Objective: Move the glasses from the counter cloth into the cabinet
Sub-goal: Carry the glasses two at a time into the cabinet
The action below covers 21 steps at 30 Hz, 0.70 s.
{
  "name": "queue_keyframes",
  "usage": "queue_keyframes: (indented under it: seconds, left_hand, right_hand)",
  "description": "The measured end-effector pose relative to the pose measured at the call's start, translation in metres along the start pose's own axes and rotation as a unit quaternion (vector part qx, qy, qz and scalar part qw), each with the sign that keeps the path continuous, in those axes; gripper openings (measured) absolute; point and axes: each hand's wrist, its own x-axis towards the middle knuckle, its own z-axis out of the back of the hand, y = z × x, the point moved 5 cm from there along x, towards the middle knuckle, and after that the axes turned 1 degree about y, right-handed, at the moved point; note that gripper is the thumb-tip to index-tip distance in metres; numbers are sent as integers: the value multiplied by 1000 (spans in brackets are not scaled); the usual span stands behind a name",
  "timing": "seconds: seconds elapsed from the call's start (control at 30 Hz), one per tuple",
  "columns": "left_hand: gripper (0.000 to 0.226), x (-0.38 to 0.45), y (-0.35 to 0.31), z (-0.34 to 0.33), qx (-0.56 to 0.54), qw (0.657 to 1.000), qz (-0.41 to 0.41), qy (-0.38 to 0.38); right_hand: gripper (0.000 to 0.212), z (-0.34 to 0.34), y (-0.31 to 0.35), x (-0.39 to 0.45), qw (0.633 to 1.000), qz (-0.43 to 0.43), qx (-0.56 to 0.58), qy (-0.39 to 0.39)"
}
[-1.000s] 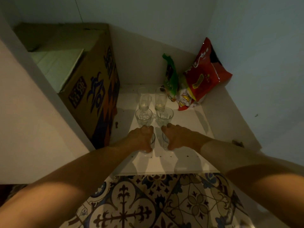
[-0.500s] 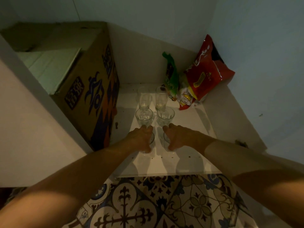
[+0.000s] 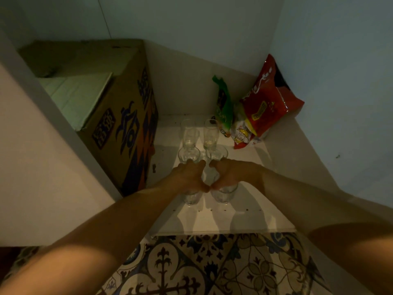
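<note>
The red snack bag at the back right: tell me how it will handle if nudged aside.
The red snack bag looks puffy and crinkled, so probably light and floppy. It leans against the cabinet wall, so a push may slump it toward the glasses.

Bare forearms (image 3: 131, 211), no sleeves.

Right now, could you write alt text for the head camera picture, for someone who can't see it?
Two bare hands, left hand and right hand, each hold a glass low on a white cabinet shelf, in front of four glasses already standing there. A cardboard box sits to the left and snack bags at the back right.
</note>
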Motion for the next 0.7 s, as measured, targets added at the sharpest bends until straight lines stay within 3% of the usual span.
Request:
queue_keyframes:
  seconds: [0.1, 0.2, 0.3, 0.47, 0.7]
  left_hand:
    - [81, 2, -4, 24, -5, 999, -9, -43]
    - [80, -3, -9, 51, 16, 998, -5, -65]
    - [73, -17, -13, 77, -44, 997, 3, -69]
    - [68, -80, -29, 118, -64, 996, 45, -35]
    - [67, -197, -75, 211, -25, 999, 39, 1]
  right_hand:
    - [79, 12, 3, -5, 1000, -6, 18, -25]
    - [86, 29, 9, -13, 999, -5, 36, -34]
    - [82, 51, 21, -38, 999, -25, 27, -29]
    - [62, 87, 46, -105, 998, -44, -6, -51]
    - [61, 180, 93, -224, 997, -17, 21, -67]
